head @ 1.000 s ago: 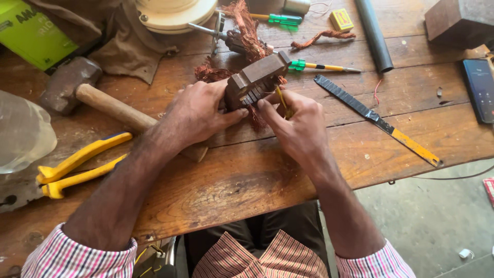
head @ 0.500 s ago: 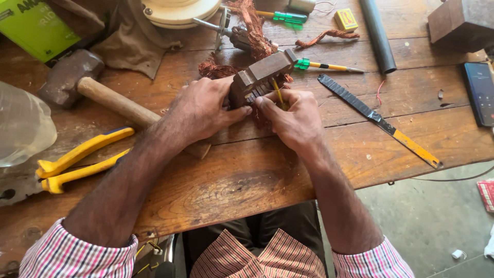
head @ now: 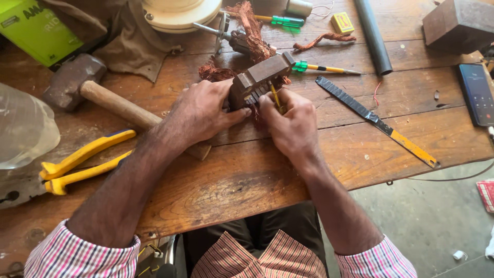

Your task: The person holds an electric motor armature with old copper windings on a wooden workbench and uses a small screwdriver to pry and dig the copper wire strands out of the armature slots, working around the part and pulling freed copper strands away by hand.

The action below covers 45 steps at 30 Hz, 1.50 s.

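Gripping a slotted metal core (head: 260,80), left hand (head: 203,113) fingers clamped; right hand (head: 290,123) fingers pinching a yellow-handled tool (head: 276,98); green box (head: 36,31) far left.

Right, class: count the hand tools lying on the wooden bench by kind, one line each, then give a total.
Hammer: 1
Yellow-handled pliers: 1
Green-handled screwdrivers: 2
Saw blade with a yellow end: 1
Total: 5
The left hand steadies a metal block and the right hand works a thin yellow tool into it; that one is not counted.
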Available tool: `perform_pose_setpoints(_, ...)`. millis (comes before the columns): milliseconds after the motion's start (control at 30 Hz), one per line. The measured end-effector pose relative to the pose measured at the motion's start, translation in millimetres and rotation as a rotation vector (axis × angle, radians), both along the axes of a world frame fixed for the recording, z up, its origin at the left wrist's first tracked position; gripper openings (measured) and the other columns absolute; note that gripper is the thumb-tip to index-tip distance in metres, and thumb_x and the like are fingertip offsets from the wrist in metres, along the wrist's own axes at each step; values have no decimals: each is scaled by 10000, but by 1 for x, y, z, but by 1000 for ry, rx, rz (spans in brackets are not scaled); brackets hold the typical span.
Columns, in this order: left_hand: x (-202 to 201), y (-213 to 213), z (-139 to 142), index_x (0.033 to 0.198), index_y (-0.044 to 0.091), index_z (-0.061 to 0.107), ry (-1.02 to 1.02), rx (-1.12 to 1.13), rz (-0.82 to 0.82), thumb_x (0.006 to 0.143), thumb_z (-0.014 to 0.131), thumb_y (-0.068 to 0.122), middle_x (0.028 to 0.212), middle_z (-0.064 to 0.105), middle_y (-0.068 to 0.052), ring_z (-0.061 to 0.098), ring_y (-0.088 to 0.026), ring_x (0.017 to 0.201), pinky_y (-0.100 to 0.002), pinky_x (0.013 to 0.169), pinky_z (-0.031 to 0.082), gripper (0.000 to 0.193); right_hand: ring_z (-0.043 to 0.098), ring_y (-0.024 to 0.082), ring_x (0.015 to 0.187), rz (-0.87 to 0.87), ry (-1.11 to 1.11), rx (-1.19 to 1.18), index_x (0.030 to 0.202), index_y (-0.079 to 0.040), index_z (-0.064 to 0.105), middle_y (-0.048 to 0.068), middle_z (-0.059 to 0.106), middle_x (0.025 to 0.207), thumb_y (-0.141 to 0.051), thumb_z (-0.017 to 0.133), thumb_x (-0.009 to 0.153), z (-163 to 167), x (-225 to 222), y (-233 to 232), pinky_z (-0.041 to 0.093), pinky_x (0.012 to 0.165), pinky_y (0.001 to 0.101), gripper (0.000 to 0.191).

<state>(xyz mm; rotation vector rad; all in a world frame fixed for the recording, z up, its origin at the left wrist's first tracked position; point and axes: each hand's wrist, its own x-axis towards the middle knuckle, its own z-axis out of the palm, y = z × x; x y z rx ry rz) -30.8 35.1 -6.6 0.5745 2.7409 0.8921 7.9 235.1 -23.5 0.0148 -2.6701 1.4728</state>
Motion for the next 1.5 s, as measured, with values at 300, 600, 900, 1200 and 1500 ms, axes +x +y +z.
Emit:
perform_pose_setpoints(300, 1, 1, 1, 1302, 215, 598, -2, -20, 16, 864, 730, 440, 1050, 763, -114, 722, -332, 1011, -504, 909, 557, 510, 512, 4, 600, 89, 16, -183, 963, -15, 725, -61, 601, 683, -244, 671, 1003, -1, 0, 1, 418, 512, 219, 239)
perform_pose_setpoints(600, 1, 2, 1, 1312, 221, 590, 28, -48, 3, 880, 726, 466, 1090, 752, -106, 705, -337, 1052, -532, 939, 531, 515, 550, 12, 576, 84, -46, -262, 996, -12, 732, -49, 644, 678, -224, 659, 1004, 0, -4, -3, 449, 505, 210, 225)
perform_pose_setpoints(900, 5, 2, 0, 1352, 228, 551, 20, -2, 16, 861, 731, 437, 1071, 757, -115, 708, -349, 1033, -522, 914, 547, 563, 579, 11, 659, 109, 40, -278, 1074, -22, 717, -36, 673, 779, -233, 645, 1044, -13, -8, -5, 473, 558, 204, 226)
perform_pose_setpoints(1200, -2, -2, -3, 1230, 208, 656, 54, 44, -73, 825, 784, 517, 1113, 754, -75, 713, -289, 1067, -499, 910, 542, 525, 555, 12, 651, 125, 43, -339, 1093, -34, 691, -54, 652, 797, -234, 618, 1058, -18, -7, -2, 459, 551, 207, 215)
perform_pose_setpoints(1500, -24, -4, 8, 1334, 163, 607, -38, 127, -257, 748, 828, 416, 1200, 715, -86, 669, -272, 1093, -420, 946, 524, 676, 552, 34, 688, 122, 69, -286, 1083, -31, 717, -26, 648, 781, -229, 638, 1050, -18, -9, 0, 463, 584, 243, 216)
